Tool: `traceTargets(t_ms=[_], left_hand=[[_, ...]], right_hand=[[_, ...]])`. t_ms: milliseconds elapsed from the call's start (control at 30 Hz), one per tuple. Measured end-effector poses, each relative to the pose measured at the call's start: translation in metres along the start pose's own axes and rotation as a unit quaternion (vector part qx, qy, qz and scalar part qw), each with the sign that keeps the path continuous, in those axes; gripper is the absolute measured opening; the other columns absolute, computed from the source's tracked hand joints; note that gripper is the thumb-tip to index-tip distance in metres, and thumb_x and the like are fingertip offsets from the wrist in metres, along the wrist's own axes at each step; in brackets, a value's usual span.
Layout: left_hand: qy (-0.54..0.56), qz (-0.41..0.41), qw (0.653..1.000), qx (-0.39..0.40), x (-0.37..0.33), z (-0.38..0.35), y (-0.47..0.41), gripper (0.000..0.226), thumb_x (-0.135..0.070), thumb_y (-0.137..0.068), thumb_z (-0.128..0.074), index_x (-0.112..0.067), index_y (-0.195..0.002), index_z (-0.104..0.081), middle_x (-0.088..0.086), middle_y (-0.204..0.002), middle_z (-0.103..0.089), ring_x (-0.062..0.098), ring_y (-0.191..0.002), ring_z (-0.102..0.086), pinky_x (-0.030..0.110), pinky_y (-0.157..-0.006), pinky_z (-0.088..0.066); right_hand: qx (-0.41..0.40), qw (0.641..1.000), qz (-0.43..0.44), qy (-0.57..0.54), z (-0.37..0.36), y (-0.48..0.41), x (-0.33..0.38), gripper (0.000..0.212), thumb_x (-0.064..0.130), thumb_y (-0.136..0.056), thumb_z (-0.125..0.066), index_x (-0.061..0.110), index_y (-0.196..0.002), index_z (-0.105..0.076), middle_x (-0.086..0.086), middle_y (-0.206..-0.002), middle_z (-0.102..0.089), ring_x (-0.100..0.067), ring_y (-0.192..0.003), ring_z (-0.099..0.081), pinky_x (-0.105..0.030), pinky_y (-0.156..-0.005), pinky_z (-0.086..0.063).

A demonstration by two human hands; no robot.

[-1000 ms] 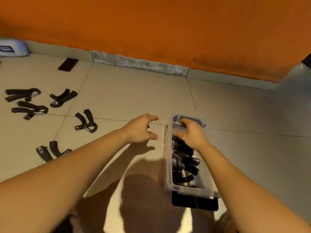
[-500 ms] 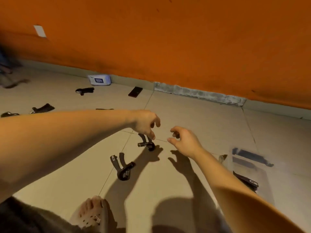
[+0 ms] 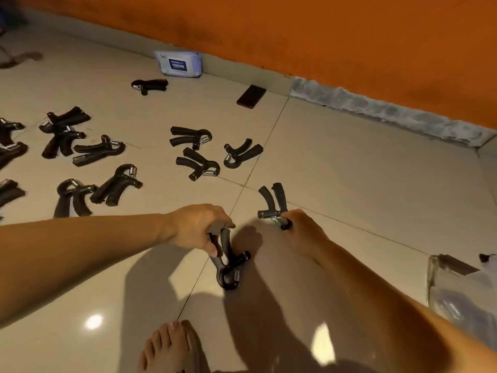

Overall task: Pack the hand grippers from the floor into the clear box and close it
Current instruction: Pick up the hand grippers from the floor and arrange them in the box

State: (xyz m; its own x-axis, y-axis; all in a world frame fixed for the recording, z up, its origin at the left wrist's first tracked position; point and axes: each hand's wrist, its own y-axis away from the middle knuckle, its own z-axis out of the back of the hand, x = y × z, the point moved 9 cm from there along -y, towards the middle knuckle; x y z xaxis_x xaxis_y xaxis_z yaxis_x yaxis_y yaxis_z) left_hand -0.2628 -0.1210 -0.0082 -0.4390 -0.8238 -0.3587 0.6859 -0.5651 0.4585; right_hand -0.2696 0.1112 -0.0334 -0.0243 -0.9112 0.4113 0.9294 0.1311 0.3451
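Grippers lie scattered over the tiled floor [image 3: 349, 170], most of them to the left and ahead of the person. The left hand [image 3: 199, 227] is curled around the handles of 1 black gripper [image 3: 228, 262], fingers closed on the upper ends while its spring end points back toward the person, low over the tile; whether it rests on the floor I cannot tell. The right hand [image 3: 301, 232] pinches the spring end of a second gripper [image 3: 273, 203], whose 2 handles point away toward the wall [image 3: 322, 36]; its fingers are folded under the palm, so their exact spread cannot be told. Further out, 3 grippers [image 3: 204, 152] sit close together near a tile joint, and a larger loose group [image 3: 88, 162] spreads toward the left edge, with 1 more [image 3: 149, 86] lying alone near the wall. A white pack [image 3: 178, 63] leans at the foot of the orange wall, and a dark phone [image 3: 251, 96] lies flat just right of it. The clear box [image 3: 457, 286] stands at the right edge, partly cut off, well apart from both hands. A bare foot [image 3: 166, 348] shows at the bottom.
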Motion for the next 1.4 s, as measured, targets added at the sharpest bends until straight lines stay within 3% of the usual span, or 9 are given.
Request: traceTargets(t_ms=[200, 333, 467, 633, 733, 867, 1000, 1167, 1400], left_hand=[[0.035, -0.022, 0.999, -0.01, 0.022, -0.059, -0.026, 0.101, -0.056, -0.063, -0.086, -0.032, -0.151, -0.042, -0.009, -0.15, -0.047, 0.015, -0.137, -0.041, 0.038, -0.113, -0.038], [0.002, -0.029, 0.999, -0.042, 0.026, -0.071, -0.031, 0.094, -0.061, -0.071, -0.078, -0.031, -0.152, -0.042, -0.006, -0.157, -0.041, 0.017, -0.142, -0.037, 0.037, -0.115, -0.036], [-0.027, 0.002, 0.995, -0.092, 0.037, -0.069, -0.023, 0.087, -0.075, -0.069, -0.069, -0.032, -0.143, -0.05, -0.008, -0.137, -0.048, 0.015, -0.125, -0.046, 0.033, -0.105, -0.04], [-0.041, -0.015, 0.991, -0.13, 0.037, -0.073, -0.009, 0.071, -0.066, -0.074, -0.069, -0.032, -0.135, -0.059, -0.01, -0.13, -0.054, 0.013, -0.123, -0.047, 0.033, -0.112, -0.034], [-0.029, -0.005, 0.99, -0.14, 0.041, -0.075, -0.001, 0.062, -0.06, -0.077, -0.072, -0.033, -0.132, -0.063, -0.011, -0.118, -0.056, 0.012, -0.114, -0.048, 0.033, -0.108, -0.034], [0.034, 0.018, 0.991, -0.131, 0.043, -0.074, 0.006, 0.056, -0.064, -0.072, -0.068, -0.032, -0.118, -0.067, -0.013, -0.105, -0.058, 0.01, -0.103, -0.05, 0.033, -0.099, -0.042], [0.128, 0.061, 0.982, -0.128, 0.044, -0.074, 0.01, 0.044, -0.051, -0.068, -0.083, -0.032, -0.102, -0.06, -0.011, -0.095, -0.061, 0.007, -0.095, -0.052, 0.036, -0.087, -0.049], [0.162, 0.067, 0.975, -0.139, 0.029, -0.071, 0.015, 0.053, -0.047, -0.068, -0.085, -0.034, -0.115, -0.065, -0.014, -0.098, -0.062, 0.009, -0.099, -0.049, 0.034, -0.087, -0.046], [0.164, 0.029, 0.961, -0.22, -0.04, -0.013, 0.027, 0.071, -0.065, -0.057, -0.064, -0.028, -0.118, -0.066, -0.009, -0.102, -0.063, 0.015, -0.099, -0.049, 0.036, -0.09, -0.045]], right_hand=[[-0.017, 0.998, -0.035, 0.04, -0.024, -0.027, -0.008, 0.054, 0.013, -0.095, -0.052, 0.024, -0.148, -0.045, -0.005, -0.151, -0.045, -0.028, -0.133, -0.047, -0.04, -0.107, -0.041], [-0.01, 0.999, -0.042, 0.007, -0.038, -0.012, 0.006, 0.049, 0.015, -0.099, -0.048, 0.016, -0.148, -0.043, -0.012, -0.137, -0.058, -0.03, -0.122, -0.057, -0.04, -0.094, -0.05], [-0.088, 0.994, 0.009, 0.065, -0.02, -0.014, 0.021, 0.04, 0.009, -0.095, -0.057, 0.018, -0.134, -0.056, -0.005, -0.123, -0.065, -0.024, -0.102, -0.066, -0.031, -0.074, -0.052], [-0.006, 0.959, 0.152, 0.238, -0.028, -0.07, 0.039, 0.079, 0.017, -0.082, -0.075, 0.019, -0.15, -0.036, -0.003, -0.154, -0.038, -0.027, -0.142, -0.035, -0.044, -0.115, -0.033], [0.03, 0.936, 0.172, 0.306, -0.038, -0.087, 0.034, 0.08, 0.023, -0.085, -0.073, 0.021, -0.154, -0.032, -0.002, -0.157, -0.036, -0.028, -0.146, -0.028, -0.048, -0.12, -0.024], [-0.006, 0.928, 0.185, 0.323, -0.032, -0.078, 0.03, 0.06, 0.033, -0.085, -0.074, 0.023, -0.139, -0.052, 0.002, -0.14, -0.052, -0.027, -0.132, -0.041, -0.045, -0.112, -0.032], [-0.001, 0.97, 0.139, 0.199, -0.026, -0.057, 0.01, 0.057, 0.049, -0.078, -0.08, 0.023, -0.125, -0.062, 0.002, -0.12, -0.06, -0.023, -0.115, -0.052, -0.037, -0.095, -0.041], [-0.01, 0.993, 0.095, 0.067, -0.02, -0.02, -0.009, 0.053, 0.051, -0.07, -0.084, 0.03, -0.116, -0.068, 0.007, -0.11, -0.06, -0.019, -0.101, -0.057, -0.036, -0.085, -0.045], [-0.122, 0.985, 0.108, 0.055, 0.062, 0.051, -0.023, 0.032, 0.042, -0.074, -0.082, 0.022, -0.095, -0.069, 0.004, -0.087, -0.054, -0.021, -0.081, -0.053, -0.029, -0.065, -0.035]])
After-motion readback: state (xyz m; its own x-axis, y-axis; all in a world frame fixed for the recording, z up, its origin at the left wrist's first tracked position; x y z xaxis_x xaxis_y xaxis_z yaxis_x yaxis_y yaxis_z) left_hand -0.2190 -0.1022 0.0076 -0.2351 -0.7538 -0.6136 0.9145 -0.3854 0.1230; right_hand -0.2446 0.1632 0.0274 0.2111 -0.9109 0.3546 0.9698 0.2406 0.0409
